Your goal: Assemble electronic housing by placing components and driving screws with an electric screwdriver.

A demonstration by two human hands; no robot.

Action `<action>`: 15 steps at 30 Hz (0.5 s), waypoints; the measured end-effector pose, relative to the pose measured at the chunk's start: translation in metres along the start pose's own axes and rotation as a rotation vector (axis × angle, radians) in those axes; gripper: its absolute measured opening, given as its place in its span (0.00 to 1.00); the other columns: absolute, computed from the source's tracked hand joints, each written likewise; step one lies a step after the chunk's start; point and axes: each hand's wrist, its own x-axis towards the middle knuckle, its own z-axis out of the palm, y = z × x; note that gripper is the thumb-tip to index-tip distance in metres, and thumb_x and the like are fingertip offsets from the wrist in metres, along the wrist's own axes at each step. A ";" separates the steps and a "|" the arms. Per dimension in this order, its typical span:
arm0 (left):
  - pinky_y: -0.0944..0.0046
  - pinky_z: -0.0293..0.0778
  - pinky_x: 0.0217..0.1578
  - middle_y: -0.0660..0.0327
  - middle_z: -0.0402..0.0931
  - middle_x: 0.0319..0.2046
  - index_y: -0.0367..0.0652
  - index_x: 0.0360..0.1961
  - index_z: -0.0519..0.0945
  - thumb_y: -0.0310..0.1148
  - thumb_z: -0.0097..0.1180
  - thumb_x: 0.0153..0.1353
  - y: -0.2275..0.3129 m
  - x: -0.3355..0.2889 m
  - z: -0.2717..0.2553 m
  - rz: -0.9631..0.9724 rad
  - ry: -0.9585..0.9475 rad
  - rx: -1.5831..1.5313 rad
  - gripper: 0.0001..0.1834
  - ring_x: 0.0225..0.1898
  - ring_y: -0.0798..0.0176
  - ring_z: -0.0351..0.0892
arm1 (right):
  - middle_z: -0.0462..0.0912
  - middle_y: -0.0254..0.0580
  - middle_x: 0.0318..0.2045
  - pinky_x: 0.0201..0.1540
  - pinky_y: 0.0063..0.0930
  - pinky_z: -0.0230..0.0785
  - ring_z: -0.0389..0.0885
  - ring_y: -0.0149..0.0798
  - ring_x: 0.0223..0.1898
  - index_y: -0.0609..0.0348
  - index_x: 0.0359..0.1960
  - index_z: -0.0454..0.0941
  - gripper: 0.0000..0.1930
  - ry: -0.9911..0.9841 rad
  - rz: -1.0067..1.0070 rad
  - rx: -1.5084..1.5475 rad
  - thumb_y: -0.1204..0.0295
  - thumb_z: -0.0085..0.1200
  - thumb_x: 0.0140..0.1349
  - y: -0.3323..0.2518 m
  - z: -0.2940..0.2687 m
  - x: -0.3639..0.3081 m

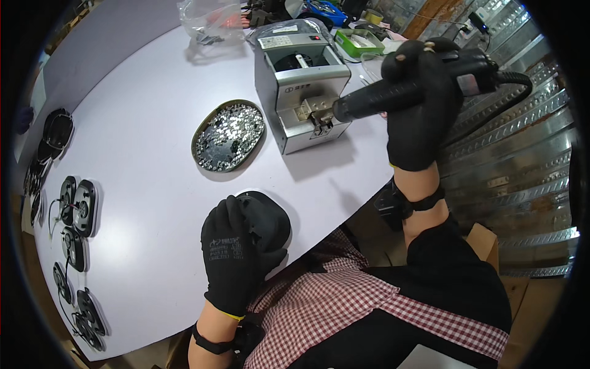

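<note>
My right hand (pixel 424 111), in a black glove, is wrapped round a black electric screwdriver (pixel 381 97). The driver's front end points left, right at the metal outlet on the front of a grey screw feeder (pixel 310 92); the bit is hard to make out there. At the near edge of the table, my left hand (pixel 230 255), gloved too, grips a rounded black plastic housing (pixel 270 218) lying on the tabletop. The fingers lie over its left side and the thumb is at its near side. They hide part of it.
Left of the feeder sits an oval dish (pixel 212 146) of small silvery screws. Several black housings with wires (pixel 84 209) lie along the table's left side. A clear plastic bag (pixel 212 27) and a green tray (pixel 358 43) stand at the back. Corrugated metal (pixel 516 141) lines the right.
</note>
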 end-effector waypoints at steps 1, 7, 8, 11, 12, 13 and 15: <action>0.45 0.67 0.54 0.44 0.68 0.51 0.28 0.63 0.58 0.44 0.76 0.30 0.001 0.001 0.001 -0.008 -0.017 -0.005 0.60 0.53 0.40 0.68 | 0.81 0.41 0.29 0.34 0.27 0.80 0.84 0.34 0.30 0.64 0.39 0.73 0.07 0.087 -0.038 0.021 0.79 0.55 0.60 0.005 -0.001 0.000; 0.45 0.67 0.54 0.42 0.69 0.52 0.27 0.63 0.59 0.45 0.77 0.32 0.002 -0.002 0.002 0.027 0.016 0.005 0.59 0.54 0.39 0.68 | 0.78 0.41 0.34 0.37 0.29 0.78 0.81 0.34 0.33 0.65 0.44 0.71 0.10 -0.337 -0.091 -0.340 0.84 0.52 0.61 0.021 -0.013 0.004; 0.45 0.67 0.54 0.42 0.69 0.52 0.27 0.63 0.59 0.45 0.77 0.32 0.001 -0.002 0.002 0.022 0.006 0.008 0.59 0.54 0.39 0.68 | 0.79 0.41 0.33 0.37 0.29 0.78 0.81 0.34 0.32 0.66 0.43 0.73 0.09 -0.396 -0.275 -0.639 0.84 0.52 0.61 0.024 -0.015 0.005; 0.45 0.68 0.53 0.41 0.69 0.52 0.26 0.63 0.59 0.44 0.77 0.32 -0.003 0.002 0.006 0.068 0.011 -0.011 0.59 0.54 0.38 0.69 | 0.76 0.41 0.35 0.36 0.25 0.72 0.76 0.33 0.33 0.63 0.45 0.71 0.08 -0.351 0.112 -0.362 0.76 0.45 0.68 0.015 -0.027 -0.007; 0.45 0.68 0.53 0.41 0.69 0.52 0.26 0.63 0.59 0.44 0.77 0.32 -0.003 0.003 0.008 0.046 -0.005 -0.011 0.59 0.54 0.38 0.69 | 0.75 0.42 0.35 0.35 0.26 0.71 0.75 0.34 0.33 0.61 0.47 0.70 0.09 -0.175 0.336 0.056 0.74 0.44 0.68 0.006 -0.016 -0.019; 0.45 0.68 0.54 0.41 0.69 0.52 0.26 0.63 0.59 0.44 0.77 0.32 0.000 0.005 0.007 0.056 -0.001 -0.026 0.59 0.54 0.38 0.69 | 0.72 0.41 0.30 0.34 0.28 0.69 0.71 0.33 0.30 0.57 0.50 0.66 0.11 -0.159 0.371 0.121 0.73 0.45 0.67 -0.004 -0.013 -0.030; 0.46 0.68 0.54 0.41 0.68 0.53 0.26 0.64 0.59 0.43 0.77 0.32 -0.001 0.003 0.007 0.058 0.014 -0.005 0.59 0.54 0.38 0.69 | 0.70 0.41 0.26 0.29 0.29 0.68 0.69 0.33 0.26 0.55 0.48 0.64 0.12 -0.275 0.445 0.221 0.70 0.48 0.65 -0.017 0.004 -0.046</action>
